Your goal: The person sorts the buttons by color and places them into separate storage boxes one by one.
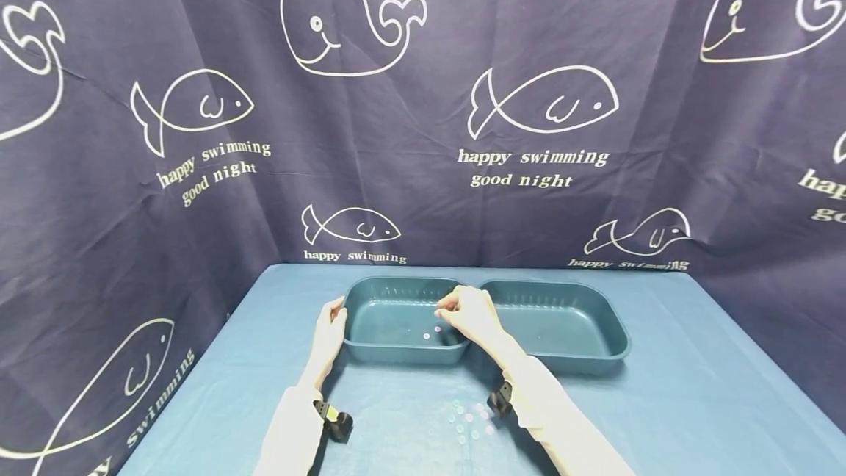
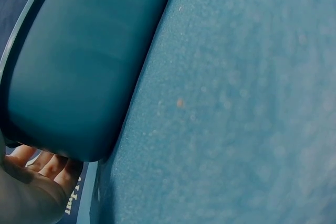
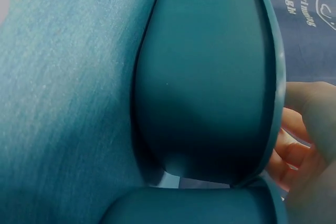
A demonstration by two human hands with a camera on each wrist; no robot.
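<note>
Two teal trays stand side by side on the table. At the outer end of the left tray (image 1: 406,353) my left hand (image 1: 328,329) touches the wall, its fingers (image 2: 52,167) extended against it in the left wrist view. Over the right end of that same tray is my right hand (image 1: 472,312), thumb and forefinger brought close together. Whether anything tiny is between those fingertips cannot be made out. Below them, inside the left tray, lie a small pale disc (image 1: 426,336) and a pinkish one (image 1: 437,329). In the right wrist view the right fingers (image 3: 291,148) are bent beyond the rim.
The right tray (image 1: 575,363) adjoins the left one, its floor bare where visible. Several small translucent discs (image 1: 469,417) are scattered on the blue tablecloth (image 1: 403,432) between my forearms. A dark curtain (image 1: 423,131) with fish and whale drawings rises behind and beside the table.
</note>
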